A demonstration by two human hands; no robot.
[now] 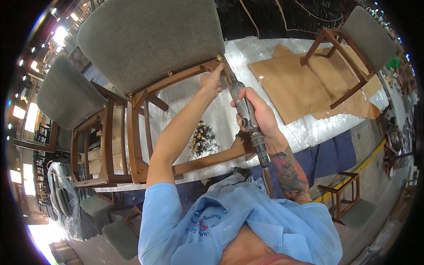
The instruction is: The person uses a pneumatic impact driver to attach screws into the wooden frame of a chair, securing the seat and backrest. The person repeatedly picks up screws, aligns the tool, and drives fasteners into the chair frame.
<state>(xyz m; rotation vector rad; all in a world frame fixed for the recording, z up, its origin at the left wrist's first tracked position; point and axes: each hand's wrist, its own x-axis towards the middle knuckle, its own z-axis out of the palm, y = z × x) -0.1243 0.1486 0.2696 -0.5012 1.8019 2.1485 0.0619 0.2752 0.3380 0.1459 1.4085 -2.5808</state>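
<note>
My right hand (258, 110) is wrapped around a grey power screwdriver (243, 107), its tip pointing at the far right corner of a wooden chair frame (212, 158). My left hand (212, 83) is closed at that same corner, thumb along the wood and fingers curled; whether it also pinches a small part is hidden. A large grey upholstered panel (150, 37) joins the far rail of the frame. Within the frame's opening lies a pile of small black and brass-coloured hardware (203, 139), resting on the plastic-covered table (176, 104).
Another grey chair (73, 90) stands close on the left. Brown cardboard (289, 84) lies on the right of the table, with a grey-and-wood chair (369, 37) on it. Below are chairs (353, 214) on the floor and a wrapped stack (66, 198) at lower left.
</note>
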